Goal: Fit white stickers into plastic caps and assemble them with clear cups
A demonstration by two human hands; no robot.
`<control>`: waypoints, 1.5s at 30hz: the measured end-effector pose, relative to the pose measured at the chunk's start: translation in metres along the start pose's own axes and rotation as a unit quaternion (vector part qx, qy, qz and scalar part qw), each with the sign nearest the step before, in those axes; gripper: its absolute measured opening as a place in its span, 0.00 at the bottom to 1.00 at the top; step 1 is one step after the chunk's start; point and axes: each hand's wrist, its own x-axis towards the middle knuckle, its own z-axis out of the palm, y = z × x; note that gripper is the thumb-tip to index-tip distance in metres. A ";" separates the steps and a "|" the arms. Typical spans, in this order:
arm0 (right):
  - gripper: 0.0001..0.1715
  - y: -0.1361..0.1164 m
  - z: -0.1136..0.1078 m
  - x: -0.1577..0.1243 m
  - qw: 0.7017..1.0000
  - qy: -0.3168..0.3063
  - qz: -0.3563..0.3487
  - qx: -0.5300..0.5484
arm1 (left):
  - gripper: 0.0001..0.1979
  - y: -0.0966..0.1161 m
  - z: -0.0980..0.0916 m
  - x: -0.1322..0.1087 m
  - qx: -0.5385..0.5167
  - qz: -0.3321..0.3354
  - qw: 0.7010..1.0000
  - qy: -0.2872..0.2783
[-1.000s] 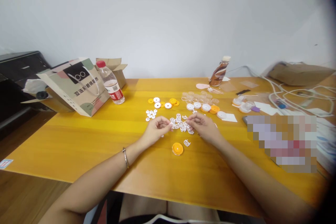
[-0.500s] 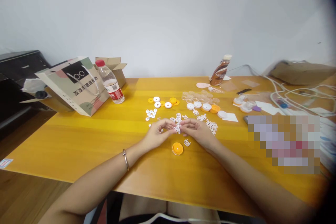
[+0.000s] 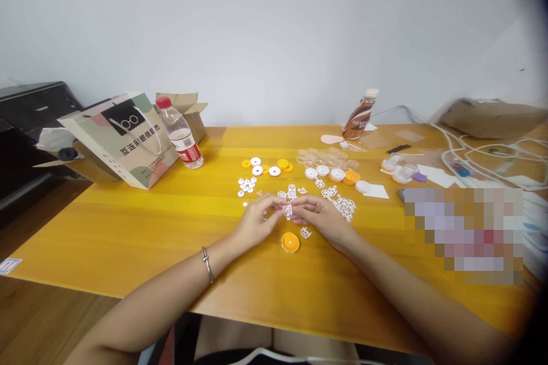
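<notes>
Between my two hands, above the table, is a small white openwork plastic piece (image 3: 288, 212). The fingertips of my left hand (image 3: 259, 218) pinch its left side, and those of my right hand (image 3: 321, 215) close on its right side. Just below them an orange round disc in a clear rim (image 3: 290, 242) lies on the table. A similar loose white piece (image 3: 305, 232) rests beside it. More white openwork pieces (image 3: 345, 205) are heaped right of my right hand. Small white caps (image 3: 246, 184) lie beyond my left hand.
Behind my hands lie white rings (image 3: 257, 171), orange discs (image 3: 282, 163), clear cups (image 3: 327, 157) and white round parts (image 3: 337, 175). A water bottle (image 3: 184, 140) and paper bag (image 3: 124, 140) stand left. A brown drink bottle (image 3: 361, 117) and white cables (image 3: 454, 148) are right.
The white openwork piece has turned slightly and shifted a little left between my fingertips. My hands otherwise stay in nearly the same place.
</notes>
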 end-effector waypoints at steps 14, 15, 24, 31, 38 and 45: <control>0.14 0.001 0.004 -0.001 0.999 0.006 -0.040 -0.009 | 0.08 -0.005 0.004 0.000 -0.044 -0.050 0.997 0.037; 0.13 0.001 0.004 -0.001 0.999 0.006 -0.042 -0.010 | 0.08 -0.005 0.004 0.000 -0.059 -0.064 0.996 0.034; 0.13 0.002 0.002 0.000 0.997 -0.003 -0.062 -0.036 | 0.11 -0.002 0.006 0.003 -0.203 -0.150 0.968 0.000; 0.12 0.002 0.004 -0.002 0.995 -0.010 -0.080 -0.060 | 0.12 -0.003 0.008 0.002 -0.223 -0.166 0.960 0.030; 0.12 0.003 0.006 0.000 0.994 0.015 -0.095 -0.049 | 0.12 0.001 0.010 0.001 -0.233 -0.163 0.958 0.034; 0.12 0.002 0.005 -0.001 0.994 0.002 -0.091 -0.066 | 0.11 0.004 0.008 0.001 -0.252 -0.157 0.955 0.004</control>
